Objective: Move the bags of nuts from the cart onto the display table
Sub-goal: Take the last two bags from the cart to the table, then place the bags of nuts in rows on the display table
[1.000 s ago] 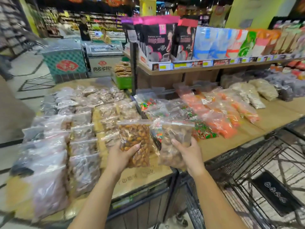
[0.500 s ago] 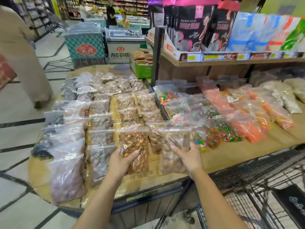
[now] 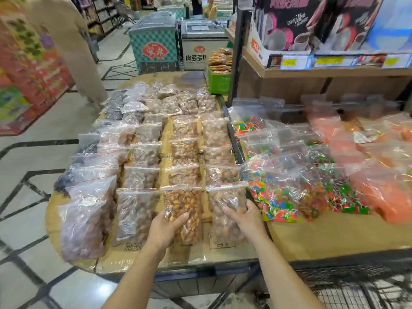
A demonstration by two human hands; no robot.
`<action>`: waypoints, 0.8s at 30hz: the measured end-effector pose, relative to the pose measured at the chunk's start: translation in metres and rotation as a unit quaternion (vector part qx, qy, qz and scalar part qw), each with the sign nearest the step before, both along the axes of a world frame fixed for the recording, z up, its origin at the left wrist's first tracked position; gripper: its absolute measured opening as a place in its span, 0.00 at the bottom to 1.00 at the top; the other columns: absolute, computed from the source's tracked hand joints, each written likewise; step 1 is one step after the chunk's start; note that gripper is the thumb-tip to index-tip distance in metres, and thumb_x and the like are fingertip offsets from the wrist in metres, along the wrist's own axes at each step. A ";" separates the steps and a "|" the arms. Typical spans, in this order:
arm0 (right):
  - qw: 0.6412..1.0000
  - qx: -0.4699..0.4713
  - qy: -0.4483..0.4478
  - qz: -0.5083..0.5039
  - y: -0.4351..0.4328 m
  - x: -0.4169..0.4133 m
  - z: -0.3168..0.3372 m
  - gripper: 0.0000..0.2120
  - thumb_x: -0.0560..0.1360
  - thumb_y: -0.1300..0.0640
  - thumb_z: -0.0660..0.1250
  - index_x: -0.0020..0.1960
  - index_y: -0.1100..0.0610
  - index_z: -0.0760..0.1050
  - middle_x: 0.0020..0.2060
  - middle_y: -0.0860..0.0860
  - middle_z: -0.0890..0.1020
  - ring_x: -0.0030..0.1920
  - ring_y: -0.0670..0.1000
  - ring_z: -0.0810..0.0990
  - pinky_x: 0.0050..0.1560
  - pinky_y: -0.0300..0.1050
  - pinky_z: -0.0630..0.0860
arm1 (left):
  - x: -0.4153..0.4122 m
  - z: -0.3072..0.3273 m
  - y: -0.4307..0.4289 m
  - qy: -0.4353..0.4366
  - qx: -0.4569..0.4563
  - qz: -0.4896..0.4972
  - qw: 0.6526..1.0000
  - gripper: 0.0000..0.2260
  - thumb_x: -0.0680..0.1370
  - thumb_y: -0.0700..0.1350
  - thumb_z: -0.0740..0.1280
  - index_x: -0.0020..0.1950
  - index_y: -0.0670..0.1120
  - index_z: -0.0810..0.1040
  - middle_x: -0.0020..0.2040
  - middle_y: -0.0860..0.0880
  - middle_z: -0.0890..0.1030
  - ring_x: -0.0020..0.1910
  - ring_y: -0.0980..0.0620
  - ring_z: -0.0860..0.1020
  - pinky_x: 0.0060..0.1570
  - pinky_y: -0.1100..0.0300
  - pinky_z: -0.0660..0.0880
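Bags of nuts, two in play: an almond bag (image 3: 187, 201) and a paler nut bag (image 3: 225, 197), both lying at the near edge of the desk (image 3: 124, 259), fronting their rows. The left grip (image 3: 166, 228) is clamped on the almond bag's lower end, and the right grip (image 3: 245, 219) is clamped on the paler nut bag's right side. Colourful candy bags (image 3: 274, 197) sit just to the right, with the wire cart (image 3: 345, 286) in the bottom right corner.

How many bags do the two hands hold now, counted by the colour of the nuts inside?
Golden-brown nut bag, in the left hand: 1
Pale brown nut bag, in the right hand: 1
Total: 2
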State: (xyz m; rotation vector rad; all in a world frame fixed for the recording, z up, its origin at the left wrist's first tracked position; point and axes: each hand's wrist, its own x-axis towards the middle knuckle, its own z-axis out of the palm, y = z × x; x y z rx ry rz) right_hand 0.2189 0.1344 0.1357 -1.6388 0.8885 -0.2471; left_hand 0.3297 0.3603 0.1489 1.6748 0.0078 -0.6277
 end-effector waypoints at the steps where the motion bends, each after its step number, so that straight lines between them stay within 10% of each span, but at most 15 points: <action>1: 1.000 0.010 0.001 0.003 -0.003 0.002 -0.004 0.49 0.72 0.42 0.82 0.84 0.59 0.63 0.78 0.54 0.73 0.76 0.57 0.74 0.72 0.54 0.76 | -0.001 -0.001 -0.002 0.007 0.002 0.006 1.000 0.10 0.77 0.42 0.78 0.57 0.46 0.83 0.46 0.49 0.90 0.45 0.47 0.89 0.47 0.50 0.85; 10: 0.998 0.043 0.046 0.006 -0.014 0.011 -0.020 0.53 0.65 0.34 0.81 0.81 0.56 0.68 0.74 0.53 0.79 0.72 0.55 0.78 0.71 0.55 0.78 | 0.006 -0.021 -0.013 0.059 0.042 0.039 0.997 0.14 0.77 0.46 0.79 0.60 0.45 0.81 0.49 0.45 0.90 0.47 0.42 0.89 0.50 0.42 0.86; 14: 0.997 0.035 0.072 0.002 -0.011 0.014 -0.019 0.37 0.72 0.45 0.82 0.75 0.55 0.74 0.66 0.50 0.83 0.65 0.52 0.82 0.61 0.47 0.80 | 0.012 -0.028 -0.015 0.072 0.081 0.039 0.993 0.15 0.77 0.47 0.79 0.60 0.45 0.81 0.49 0.45 0.90 0.45 0.43 0.89 0.44 0.47 0.86; 24: 0.989 -0.057 0.119 0.073 -0.020 0.017 -0.016 0.43 0.74 0.37 0.78 0.79 0.56 0.66 0.73 0.53 0.79 0.71 0.57 0.79 0.64 0.49 0.78 | 0.018 -0.023 -0.029 -0.129 0.383 0.011 0.915 0.40 0.71 0.61 0.79 0.74 0.44 0.68 0.67 0.42 0.76 0.68 0.40 0.74 0.69 0.41 0.74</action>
